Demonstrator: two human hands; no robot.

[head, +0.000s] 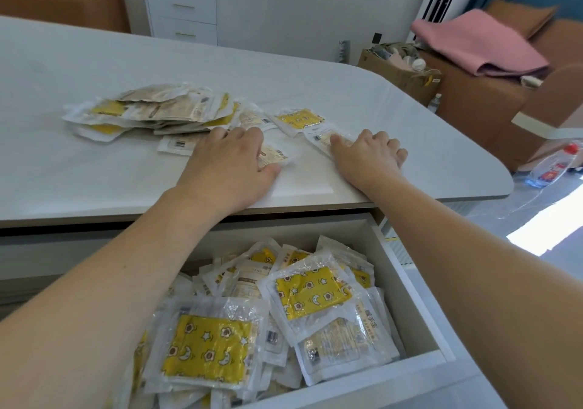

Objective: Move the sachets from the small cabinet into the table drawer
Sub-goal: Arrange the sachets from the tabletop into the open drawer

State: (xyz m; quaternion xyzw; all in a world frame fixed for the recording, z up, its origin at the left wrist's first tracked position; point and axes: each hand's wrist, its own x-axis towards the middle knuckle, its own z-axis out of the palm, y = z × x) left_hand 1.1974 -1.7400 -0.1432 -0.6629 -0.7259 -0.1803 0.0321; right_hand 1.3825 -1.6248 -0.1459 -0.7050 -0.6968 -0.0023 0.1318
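A heap of clear sachets with yellow or beige inserts (pixel 151 110) lies on the white table (pixel 79 171), with a few loose ones beside it. My left hand (pixel 230 162) lies flat on a beige sachet (pixel 277 156), its fingers reaching the heap's edge. My right hand (pixel 367 157) presses flat on another loose sachet (pixel 328 138) next to a yellow one (pixel 298 119). Below the table edge the open drawer (pixel 419 298) is filled with several sachets (pixel 312 291). The small white cabinet (pixel 181 10) stands against the far wall, its drawers shut.
A cardboard box (pixel 400 67) of odds and ends and brown boxes with a pink cloth (pixel 479 42) stand to the right of the table. A plastic bottle (pixel 555 165) lies on the floor at the right.
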